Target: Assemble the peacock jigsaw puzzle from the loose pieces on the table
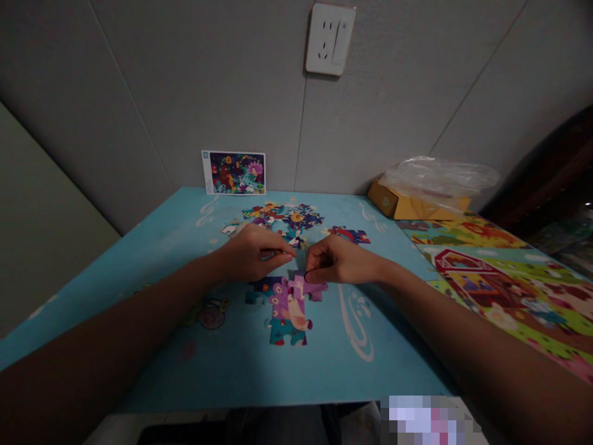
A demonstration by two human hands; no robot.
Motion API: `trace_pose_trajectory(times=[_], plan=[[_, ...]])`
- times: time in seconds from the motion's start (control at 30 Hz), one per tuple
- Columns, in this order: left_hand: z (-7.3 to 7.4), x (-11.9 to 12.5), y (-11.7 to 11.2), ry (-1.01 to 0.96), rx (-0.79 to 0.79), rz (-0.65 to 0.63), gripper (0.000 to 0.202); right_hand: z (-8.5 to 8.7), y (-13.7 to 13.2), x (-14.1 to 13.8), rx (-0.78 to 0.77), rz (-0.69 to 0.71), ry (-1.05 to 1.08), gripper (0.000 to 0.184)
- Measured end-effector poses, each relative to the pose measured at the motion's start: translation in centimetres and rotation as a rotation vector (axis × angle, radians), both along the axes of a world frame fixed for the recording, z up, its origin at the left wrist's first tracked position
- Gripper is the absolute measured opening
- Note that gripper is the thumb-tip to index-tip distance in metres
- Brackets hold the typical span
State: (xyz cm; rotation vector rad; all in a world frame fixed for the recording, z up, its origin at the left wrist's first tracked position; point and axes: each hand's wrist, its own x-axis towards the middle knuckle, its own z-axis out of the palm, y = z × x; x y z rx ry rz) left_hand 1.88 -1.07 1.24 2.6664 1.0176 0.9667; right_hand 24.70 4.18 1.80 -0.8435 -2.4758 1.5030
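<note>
On a light blue table (152, 346), a joined cluster of purple and teal puzzle pieces (287, 312) lies in the middle. My left hand (252, 252) rests just above it, fingers curled and pressed down near a piece. My right hand (336, 261) pinches the cluster's upper right edge with thumb and fingertips. Behind both hands lies a second joined group of dark, colourful pieces (282, 219), and a smaller patch of pieces (349, 235) sits to its right.
A reference picture card (234, 172) leans against the grey wall under a wall socket (330, 38). At the back right stands a yellow box (417, 204) with a clear plastic bag (440, 176) on it. A colourful farm-picture board (500, 284) covers the right side.
</note>
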Motion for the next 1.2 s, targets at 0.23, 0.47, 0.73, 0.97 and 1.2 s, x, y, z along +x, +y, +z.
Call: trace_pose_trajectory(times=[0.23, 0.47, 0.73, 0.97, 1.2], plan=[[-0.1, -0.2, -0.1, 0.083, -0.144, -0.095, 0.017, 0.2, 0.3, 0.1, 0.11, 0.021, 0.034, 0.011], [-0.1, -0.7, -0.1, 0.218, -0.242, -0.103, 0.015, 0.7, 0.2, 0.8, -0.049, 0.018, 0.105, 0.054], [-0.2, -0.8, -0.1, 0.24, -0.313, -0.072, 0.009, 0.4, 0.2, 0.7, -0.251, -0.07, 0.032, 0.028], [0.0, -0.9, -0.1, 0.239, -0.351, -0.076, 0.019, 0.8, -0.4, 0.3, -0.309, -0.046, -0.076, 0.038], [-0.1, -1.0, -0.1, 0.241, -0.369, -0.064, 0.022, 0.6, 0.1, 0.9, -0.23, 0.067, -0.107, 0.023]])
